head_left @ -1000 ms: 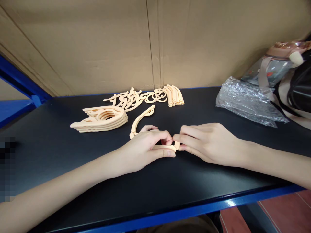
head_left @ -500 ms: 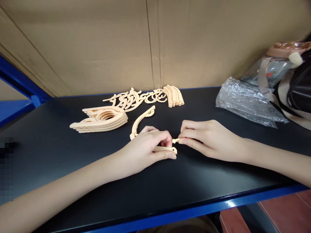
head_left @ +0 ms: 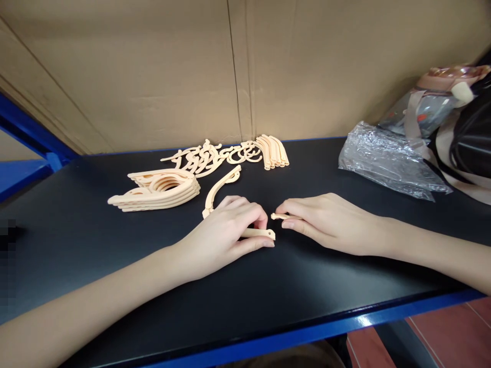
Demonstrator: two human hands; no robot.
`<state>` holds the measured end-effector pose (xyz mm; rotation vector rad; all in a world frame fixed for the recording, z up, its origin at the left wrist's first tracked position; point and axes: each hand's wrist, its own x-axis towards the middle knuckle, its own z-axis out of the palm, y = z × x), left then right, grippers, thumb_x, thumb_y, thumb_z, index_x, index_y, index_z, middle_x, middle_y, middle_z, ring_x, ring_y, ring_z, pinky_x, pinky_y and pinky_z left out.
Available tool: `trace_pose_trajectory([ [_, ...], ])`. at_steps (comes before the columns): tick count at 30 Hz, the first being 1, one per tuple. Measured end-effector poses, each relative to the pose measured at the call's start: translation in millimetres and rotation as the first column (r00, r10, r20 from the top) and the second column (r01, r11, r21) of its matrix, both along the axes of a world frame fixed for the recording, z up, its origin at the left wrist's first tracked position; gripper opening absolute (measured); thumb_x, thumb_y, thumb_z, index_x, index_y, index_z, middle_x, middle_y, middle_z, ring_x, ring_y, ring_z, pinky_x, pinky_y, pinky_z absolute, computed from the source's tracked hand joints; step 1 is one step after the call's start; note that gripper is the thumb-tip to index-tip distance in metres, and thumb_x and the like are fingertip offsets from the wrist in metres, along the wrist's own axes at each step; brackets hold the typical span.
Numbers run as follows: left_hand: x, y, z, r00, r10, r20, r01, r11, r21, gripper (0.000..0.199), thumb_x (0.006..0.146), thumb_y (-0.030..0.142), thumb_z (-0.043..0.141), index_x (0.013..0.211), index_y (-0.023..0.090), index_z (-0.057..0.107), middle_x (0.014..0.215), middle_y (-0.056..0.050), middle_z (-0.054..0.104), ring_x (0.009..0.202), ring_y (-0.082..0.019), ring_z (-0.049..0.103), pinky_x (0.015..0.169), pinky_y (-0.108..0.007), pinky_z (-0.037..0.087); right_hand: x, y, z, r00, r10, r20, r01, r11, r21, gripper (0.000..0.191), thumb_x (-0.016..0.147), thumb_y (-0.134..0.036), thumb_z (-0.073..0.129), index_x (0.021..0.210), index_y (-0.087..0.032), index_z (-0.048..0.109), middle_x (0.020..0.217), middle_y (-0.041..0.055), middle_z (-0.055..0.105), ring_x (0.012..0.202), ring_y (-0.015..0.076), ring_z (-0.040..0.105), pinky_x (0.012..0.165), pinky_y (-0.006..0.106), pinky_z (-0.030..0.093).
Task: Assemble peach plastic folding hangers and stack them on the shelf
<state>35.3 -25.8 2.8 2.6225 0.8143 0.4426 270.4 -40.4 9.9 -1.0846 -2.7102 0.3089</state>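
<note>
1. The left grip (head_left: 233,225) is narrowed to a pinch, thumb on the near side, fingers curled over a holed bar (head_left: 261,233). If the thumb eased, the bar could roll and turn its hole away. That holed end juts just past the thumb, toward the right grip.
2. The right grip (head_left: 326,225) is drawn in tight on a slim piece (head_left: 282,216). Held so near its tail, it could twist or slip onto the surface (head_left: 307,286). Its knobbed tip points left, near the bar but apart from it.
3. A curved arm (head_left: 215,192) runs out just beyond the left grip; a careless wrist might knock it. Whether it joins the bar is hidden under the hand.
4. Farther off, left of the left grip, lies a stack of frames (head_left: 169,197).
5. Loose hooks (head_left: 203,161) lie beyond that, well past both grips.
</note>
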Motion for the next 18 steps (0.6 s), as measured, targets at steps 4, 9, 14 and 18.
trace_pose_trajectory([
  [4,-1,-1,-1.1,1.000,0.018,0.003,-0.018,1.000,-0.015,0.022,0.093,0.040,0.054,0.085,0.020,0.051,0.083,0.000,0.054,0.085,-0.018,0.047,0.075,-0.029,0.038,-1,-4,-5.5,0.995,-0.013,0.100,-0.006,0.983,0.184,0.036,0.102,-0.037,0.027,0.085,-0.019,0.053,0.068,-0.0018,0.060,0.052,0.0111,0.052,0.049,0.025,0.027],
  [9,-2,-1,-1.4,0.999,0.034,-0.015,-0.034,0.999,-0.027,0.023,0.093,0.042,0.052,0.087,0.021,0.050,0.085,-0.001,0.052,0.087,-0.019,0.046,0.074,-0.029,0.038,-5,-10,-8.2,0.994,-0.009,0.113,-0.021,0.966,0.258,0.036,0.103,-0.035,0.026,0.084,-0.018,0.052,0.065,-0.0028,0.058,0.048,0.0104,0.050,0.046,0.026,0.022],
  [14,-1,-1,-2.3,0.999,0.029,-0.027,-0.028,0.999,0.022,0.026,0.093,0.044,0.052,0.084,0.020,0.047,0.083,-0.001,0.051,0.085,-0.019,0.046,0.072,-0.029,0.039,-8,-13,-10.1,0.996,-0.005,0.089,-0.019,0.963,0.270,0.040,0.103,-0.035,0.025,0.082,-0.017,0.053,0.063,-0.0017,0.058,0.048,0.0104,0.052,0.045,0.026,0.022],
  [18,1,-1,-3.6,1.000,-0.005,-0.028,0.008,0.994,0.106,0.028,0.095,0.041,0.050,0.078,0.020,0.042,0.077,0.000,0.048,0.079,-0.017,0.046,0.073,-0.030,0.039,-10,-15,-10.8,0.995,0.014,0.096,-0.039,0.964,0.263,0.038,0.103,-0.032,0.026,0.084,-0.016,0.055,0.066,0.0003,0.060,0.052,0.0115,0.056,0.046,0.026,0.024],
])
